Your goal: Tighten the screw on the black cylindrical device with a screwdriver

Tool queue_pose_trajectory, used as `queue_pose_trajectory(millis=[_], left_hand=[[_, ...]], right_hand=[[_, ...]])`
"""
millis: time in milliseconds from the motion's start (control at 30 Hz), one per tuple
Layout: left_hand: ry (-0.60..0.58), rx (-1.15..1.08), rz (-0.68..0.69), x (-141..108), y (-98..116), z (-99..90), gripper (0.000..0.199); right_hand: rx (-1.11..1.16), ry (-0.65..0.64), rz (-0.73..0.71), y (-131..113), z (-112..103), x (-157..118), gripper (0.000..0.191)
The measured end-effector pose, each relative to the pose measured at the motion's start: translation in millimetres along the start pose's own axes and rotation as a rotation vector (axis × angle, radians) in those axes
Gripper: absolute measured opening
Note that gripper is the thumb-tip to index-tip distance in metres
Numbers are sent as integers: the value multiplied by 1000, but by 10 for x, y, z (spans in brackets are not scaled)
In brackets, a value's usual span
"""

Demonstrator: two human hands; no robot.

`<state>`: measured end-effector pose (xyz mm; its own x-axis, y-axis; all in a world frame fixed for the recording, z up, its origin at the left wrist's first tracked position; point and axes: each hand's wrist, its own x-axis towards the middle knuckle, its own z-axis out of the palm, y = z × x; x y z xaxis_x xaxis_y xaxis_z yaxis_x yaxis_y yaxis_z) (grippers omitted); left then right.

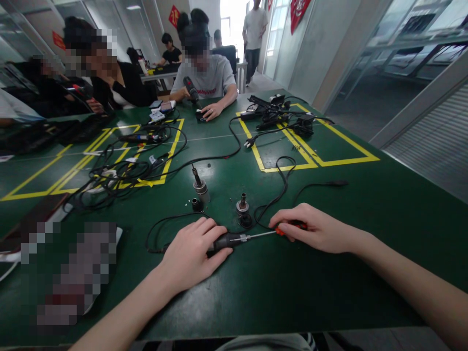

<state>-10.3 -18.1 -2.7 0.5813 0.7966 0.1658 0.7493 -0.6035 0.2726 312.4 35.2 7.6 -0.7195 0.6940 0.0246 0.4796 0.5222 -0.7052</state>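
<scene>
My left hand [195, 248] is wrapped over a black corded tool body [228, 240] lying on the green table. Its tapered end points right and shows a small metal fitting. In my right hand [307, 226] is a screwdriver [263, 234] with an orange-red handle, held almost level. The shaft's tip meets the metal fitting; whether it sits inside cannot be seen. Just beyond my hands stand a metal cylinder with a thin spindle [199, 185], a small black ring [197, 204], a metal bearing-like part with a stem [242, 205] and a black round cap [245, 221].
Tangled black cables [120, 165] lie left inside yellow tape lines; more cables and plugs [274, 114] are piled at the far right. A blurred-out flat object [78, 273] rests at the left front. Across the table [365, 234], a person [206, 73] works with a power screwdriver.
</scene>
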Motion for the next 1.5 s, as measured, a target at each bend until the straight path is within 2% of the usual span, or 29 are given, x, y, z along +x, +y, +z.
queue_pose_trajectory(millis=[167,300,500,700,1000,1167,1367,1500], left_hand=[[9,-16,3,-4,-8,-2,21],[5,-18,4,-2,-8,-3,21],[5,-4,-2,4,-5,15,22],[1,-6,-8,-9,-15,13,21],[20,-9,3,-8,-2,25,20],[20,2,-2,-14,-3,28,21],[9,-6,-15,-12,2,21,21],[5,-2,-24,-24,-1,36,23]], right_hand=[[79,22,-27,32,1,-2,34],[125,45,13,27,-33,-10,28],[74,32,19,14,-7,-22,30],[49,20,19,18,11,1,40],[125,37,44,25,-27,-25,34],[97,40,40,30,-17,-28,29],[81,2,106,-26,0,-4,40],[108,-11,87,-17,-8,-6,40]])
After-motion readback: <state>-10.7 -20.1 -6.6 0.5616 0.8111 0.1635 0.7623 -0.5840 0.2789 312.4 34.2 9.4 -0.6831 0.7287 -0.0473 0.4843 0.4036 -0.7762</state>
